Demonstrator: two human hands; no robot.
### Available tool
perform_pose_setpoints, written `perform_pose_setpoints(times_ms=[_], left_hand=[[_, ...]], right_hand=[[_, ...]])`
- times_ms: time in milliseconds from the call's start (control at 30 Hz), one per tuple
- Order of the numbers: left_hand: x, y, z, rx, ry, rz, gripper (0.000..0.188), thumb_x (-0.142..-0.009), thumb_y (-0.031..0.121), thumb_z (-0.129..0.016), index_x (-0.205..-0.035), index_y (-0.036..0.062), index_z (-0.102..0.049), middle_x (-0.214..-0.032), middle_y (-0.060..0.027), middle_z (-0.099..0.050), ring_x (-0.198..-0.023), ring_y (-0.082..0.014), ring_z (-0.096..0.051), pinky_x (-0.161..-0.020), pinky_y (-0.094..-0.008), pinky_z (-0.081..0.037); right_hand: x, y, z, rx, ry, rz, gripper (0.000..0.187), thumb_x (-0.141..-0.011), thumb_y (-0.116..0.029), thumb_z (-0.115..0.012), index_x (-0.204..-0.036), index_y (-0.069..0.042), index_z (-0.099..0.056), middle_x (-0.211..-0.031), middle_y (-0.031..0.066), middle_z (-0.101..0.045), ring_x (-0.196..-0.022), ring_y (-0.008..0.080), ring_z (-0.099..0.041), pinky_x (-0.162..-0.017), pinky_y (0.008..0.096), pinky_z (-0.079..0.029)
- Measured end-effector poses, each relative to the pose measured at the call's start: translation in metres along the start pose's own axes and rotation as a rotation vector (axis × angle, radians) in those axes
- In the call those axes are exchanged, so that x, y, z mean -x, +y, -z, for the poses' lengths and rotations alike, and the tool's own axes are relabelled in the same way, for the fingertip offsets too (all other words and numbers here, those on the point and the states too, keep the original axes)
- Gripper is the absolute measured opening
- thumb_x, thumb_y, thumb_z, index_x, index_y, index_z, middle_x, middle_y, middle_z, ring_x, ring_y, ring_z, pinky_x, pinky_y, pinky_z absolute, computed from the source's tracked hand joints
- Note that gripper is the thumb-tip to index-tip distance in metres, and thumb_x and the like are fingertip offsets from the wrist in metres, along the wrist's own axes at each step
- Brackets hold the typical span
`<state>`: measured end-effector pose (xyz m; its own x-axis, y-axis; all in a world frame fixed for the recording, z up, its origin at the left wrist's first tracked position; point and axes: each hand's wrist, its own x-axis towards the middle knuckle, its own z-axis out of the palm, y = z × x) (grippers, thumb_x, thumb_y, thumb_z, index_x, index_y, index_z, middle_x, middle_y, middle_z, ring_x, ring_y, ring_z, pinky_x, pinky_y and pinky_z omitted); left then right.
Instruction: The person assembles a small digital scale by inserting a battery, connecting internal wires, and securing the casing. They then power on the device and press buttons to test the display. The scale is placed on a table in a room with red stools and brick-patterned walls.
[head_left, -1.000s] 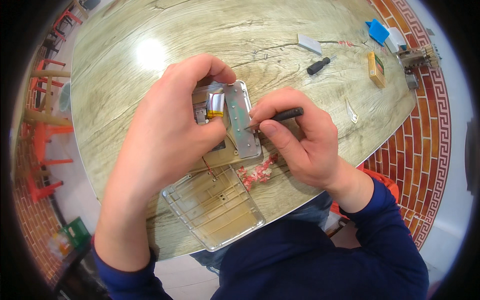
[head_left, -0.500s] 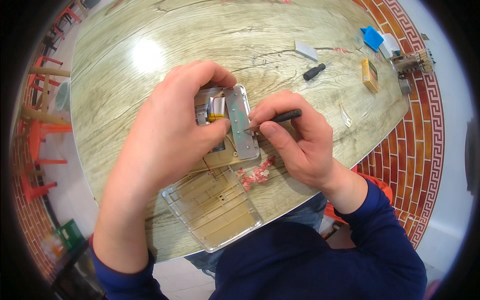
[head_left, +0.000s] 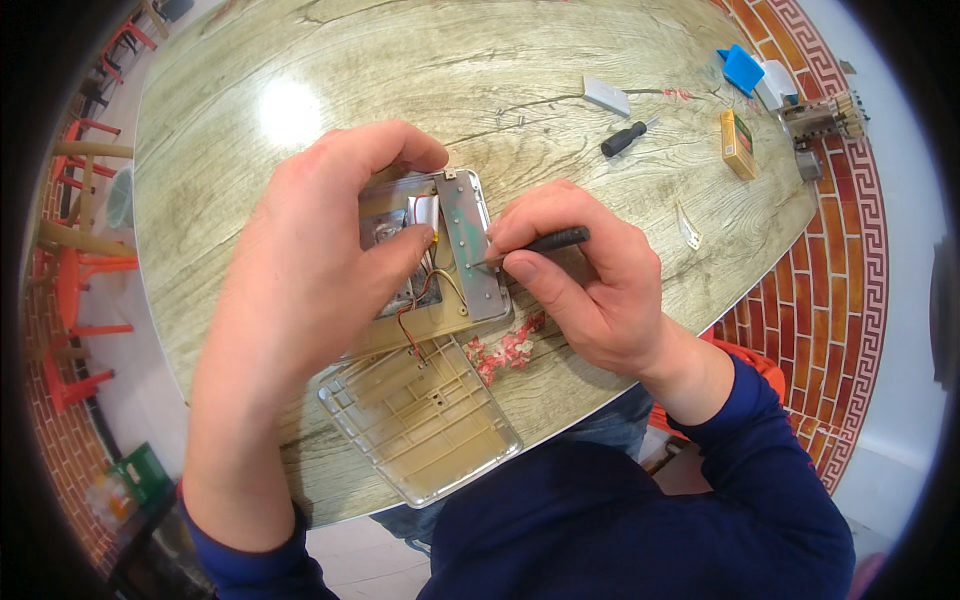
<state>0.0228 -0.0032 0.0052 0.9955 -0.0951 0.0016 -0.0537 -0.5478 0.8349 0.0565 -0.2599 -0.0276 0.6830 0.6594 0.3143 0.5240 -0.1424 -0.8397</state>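
An opened tan device housing (head_left: 385, 333) lies on the table, a silver battery pouch (head_left: 424, 209) and thin wires inside it. My left hand (head_left: 300, 240) grips the housing from its left, fingers over the far edge and thumb near the battery; it hides part of the interior. Along the housing's right side runs a grey metal strip (head_left: 466, 235) with a row of small studs. In a pinch, my right hand (head_left: 600, 285) holds a slim black-handled screwdriver (head_left: 557, 239), its thin tip at the strip. A detached ribbed cover (head_left: 430, 425) lies nearer me, linked by wires.
Farther right on the wood-patterned table (head_left: 400, 70) are a second black screwdriver (head_left: 624, 139), a pale grey block (head_left: 606, 96), a yellow box (head_left: 738, 145), a blue plastic piece (head_left: 741, 72) and a small white piece (head_left: 688, 226). Several tiny parts (head_left: 520, 122) lie beyond the housing.
My left hand has shifted slightly left, its thumb now away from the strip, showing more wires inside. The screwdriver tip has moved slightly left with the housing and stays at the strip.
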Motion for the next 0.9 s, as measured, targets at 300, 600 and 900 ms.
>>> perform_pose_setpoints(times_ms=[300, 600, 900], left_hand=[[-0.004, -0.009, 0.000, -0.150, 0.011, -0.172, 0.038, -0.081, -0.004, -0.088, -0.116, 0.0017, -0.074, -0.118, -0.0081, -0.076, -0.112, -0.0249, -0.072, -0.100, -0.0376, -0.059], [-0.004, -0.012, -0.003, -0.143, 0.029, -0.197, 0.037, -0.079, -0.002, -0.088, -0.113, 0.0021, -0.074, -0.117, -0.0080, -0.076, -0.113, -0.0282, -0.071, -0.101, -0.0390, -0.057], [-0.002, -0.013, -0.003, -0.128, 0.051, -0.218, 0.036, -0.079, 0.000, -0.088, -0.112, 0.0012, -0.074, -0.114, -0.0109, -0.075, -0.112, -0.0308, -0.070, -0.100, -0.0398, -0.057]], right_hand=[[0.000, -0.002, -0.002, -0.023, 0.018, -0.017, 0.015, -0.111, 0.000, -0.066, -0.124, 0.004, -0.069, -0.116, 0.0153, -0.075, -0.109, 0.0224, -0.070, -0.099, 0.0358, -0.056], [-0.001, 0.001, -0.002, -0.011, 0.024, 0.032, 0.014, -0.110, 0.000, -0.068, -0.123, 0.005, -0.070, -0.114, 0.0159, -0.076, -0.108, 0.0241, -0.071, -0.098, 0.0371, -0.057], [-0.001, 0.000, -0.002, 0.037, 0.016, 0.061, 0.012, -0.109, 0.002, -0.068, -0.119, 0.005, -0.070, -0.112, 0.0166, -0.077, -0.110, 0.0268, -0.072, -0.100, 0.0391, -0.057]])
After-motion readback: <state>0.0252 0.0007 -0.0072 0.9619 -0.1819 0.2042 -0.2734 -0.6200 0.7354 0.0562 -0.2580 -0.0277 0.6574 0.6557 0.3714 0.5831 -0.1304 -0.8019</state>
